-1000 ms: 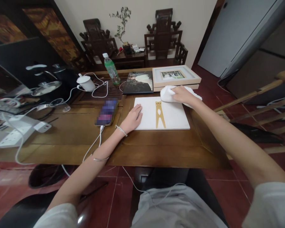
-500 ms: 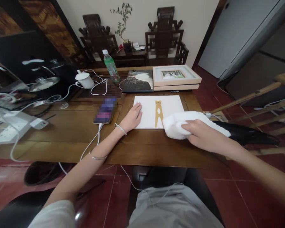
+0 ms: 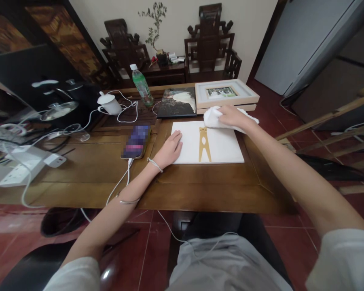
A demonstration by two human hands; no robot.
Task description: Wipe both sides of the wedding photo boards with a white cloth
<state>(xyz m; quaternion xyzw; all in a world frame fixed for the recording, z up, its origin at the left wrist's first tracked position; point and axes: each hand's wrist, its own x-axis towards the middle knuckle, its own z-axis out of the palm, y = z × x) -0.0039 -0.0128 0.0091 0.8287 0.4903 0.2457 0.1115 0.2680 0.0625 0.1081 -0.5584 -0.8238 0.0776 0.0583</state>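
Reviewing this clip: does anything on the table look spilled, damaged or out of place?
I see no spill or damage. A white cable lies in untidy loops beside the lidded cup. The phone looks odd, with blocky pixelation over its screen, probably image masking rather than a fault.

- White cloth (image 3: pixel 212 118)
- White panel (image 3: pixel 185 149) — tan cat-like figure (image 3: pixel 203 133), white oval (image 3: pixel 204 140) at its middle
- Brown worktop (image 3: pixel 200 186)
- Green bottle (image 3: pixel 143 87) — white cap (image 3: pixel 133 66)
- White cup (image 3: pixel 110 106)
- Pale-wood picture frame (image 3: pixel 221 102)
- Red floor (image 3: pixel 285 242), pale grid lines (image 3: pixel 145 250)
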